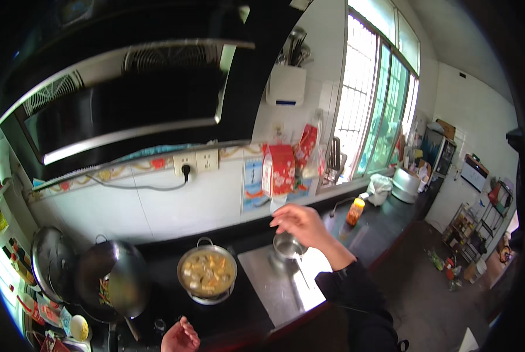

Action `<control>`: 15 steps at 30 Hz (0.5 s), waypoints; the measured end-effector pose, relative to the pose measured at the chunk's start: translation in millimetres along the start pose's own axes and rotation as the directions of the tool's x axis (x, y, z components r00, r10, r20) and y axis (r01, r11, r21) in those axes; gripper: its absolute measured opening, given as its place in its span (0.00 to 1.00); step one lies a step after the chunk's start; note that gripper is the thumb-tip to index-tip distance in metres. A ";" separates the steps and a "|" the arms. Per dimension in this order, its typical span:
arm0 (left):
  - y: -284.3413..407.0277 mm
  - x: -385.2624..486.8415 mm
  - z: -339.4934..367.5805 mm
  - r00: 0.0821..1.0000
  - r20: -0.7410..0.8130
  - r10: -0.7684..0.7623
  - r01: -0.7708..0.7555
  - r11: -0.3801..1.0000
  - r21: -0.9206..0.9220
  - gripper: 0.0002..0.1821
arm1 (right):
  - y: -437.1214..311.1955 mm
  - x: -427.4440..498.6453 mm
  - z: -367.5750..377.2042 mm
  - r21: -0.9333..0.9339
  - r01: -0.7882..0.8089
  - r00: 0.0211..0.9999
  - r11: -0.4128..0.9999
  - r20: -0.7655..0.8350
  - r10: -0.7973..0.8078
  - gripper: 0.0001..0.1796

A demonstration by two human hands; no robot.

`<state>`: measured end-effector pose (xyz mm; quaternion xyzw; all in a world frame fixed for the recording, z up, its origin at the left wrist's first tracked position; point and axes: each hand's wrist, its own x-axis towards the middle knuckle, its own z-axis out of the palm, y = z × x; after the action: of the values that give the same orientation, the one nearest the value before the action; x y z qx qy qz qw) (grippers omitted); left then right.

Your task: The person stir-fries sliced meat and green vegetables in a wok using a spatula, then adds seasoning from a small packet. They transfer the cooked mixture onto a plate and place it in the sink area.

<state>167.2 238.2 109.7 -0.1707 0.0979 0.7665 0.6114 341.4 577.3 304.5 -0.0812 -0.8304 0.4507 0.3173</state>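
Note:
My right hand (301,225) hangs above a small metal bowl (287,247), fingers loosely bent, with nothing visible in them. The bowl stands on a shiny steel plate (262,273) let into the dark counter. At the bottom edge my left hand (181,338) is partly cut off, its fingers curled in front of the stove; whether it touches a knob cannot be told. Between the hands and farther back, a two-handled metal pot (179,275) of soup with tofu-like chunks (207,270) sits on a burner. To its left is a dark wok (86,273) with green food inside.
A range hood (126,101) overhangs the stove. A large lid (51,264) leans at the left, near a white bowl (78,328) and bottles. A spatula handle (131,328) sticks out from the wok. A yellow-capped jar (355,212) and a rice cooker (405,185) stand along the right counter.

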 end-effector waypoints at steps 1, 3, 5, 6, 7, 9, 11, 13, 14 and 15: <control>2.3 10.3 -3.4 1.000 -0.016 0.022 -0.021 0.999 0.026 0.10 | -1.3 10.9 -19.0 -0.009 -0.046 0.996 0.999 -0.079 0.045 0.09; 9.0 29.6 -9.7 0.999 -0.041 0.028 -0.026 0.999 0.041 0.10 | -7.3 30.8 -53.8 -0.051 -0.024 0.970 0.998 -0.243 0.011 0.11; 16.4 45.4 -13.2 1.000 -0.001 -0.003 0.003 1.000 -0.029 0.09 | -18.3 54.8 -84.8 0.059 -0.006 0.935 0.998 -0.355 0.026 0.11; 17.8 51.8 -13.4 0.997 0.068 -0.022 0.026 0.998 -0.056 0.08 | -25.0 66.7 -98.1 0.117 0.026 0.912 0.993 -0.410 0.024 0.12; 19.5 58.4 -11.3 0.990 0.134 -0.043 0.055 0.995 -0.082 0.09 | -32.3 79.6 -111.0 0.136 0.043 0.892 0.990 -0.452 0.024 0.12; 21.8 78.2 2.4 1.000 -0.004 0.003 -0.003 1.000 0.009 0.10 | -49.1 105.0 -136.2 0.007 -0.017 0.853 1.000 -0.522 0.018 0.12; 22.5 99.6 23.0 0.999 -0.035 -0.020 0.021 0.999 0.039 0.09 | -65.2 127.5 -158.2 -0.112 -0.032 0.834 0.993 -0.550 -0.035 0.12; 20.6 122.2 44.9 0.999 0.047 0.023 -0.030 0.987 0.156 0.10 | -75.9 145.5 -175.0 -0.129 0.049 0.827 0.990 -0.551 -0.113 0.14; 20.3 132.5 55.2 0.996 0.082 0.018 -0.032 0.985 0.169 0.10 | -79.4 153.4 -182.6 -0.142 0.054 0.826 0.988 -0.550 -0.124 0.14; 20.0 143.3 65.0 0.992 0.124 0.015 -0.038 0.983 0.180 0.10 | -82.9 163.6 -189.7 -0.159 0.065 0.827 0.985 -0.544 -0.143 0.14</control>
<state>110.7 386.4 113.9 -0.0658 0.1323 0.7714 0.6190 339.2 730.3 519.6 -0.1837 -0.7344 0.3336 0.5619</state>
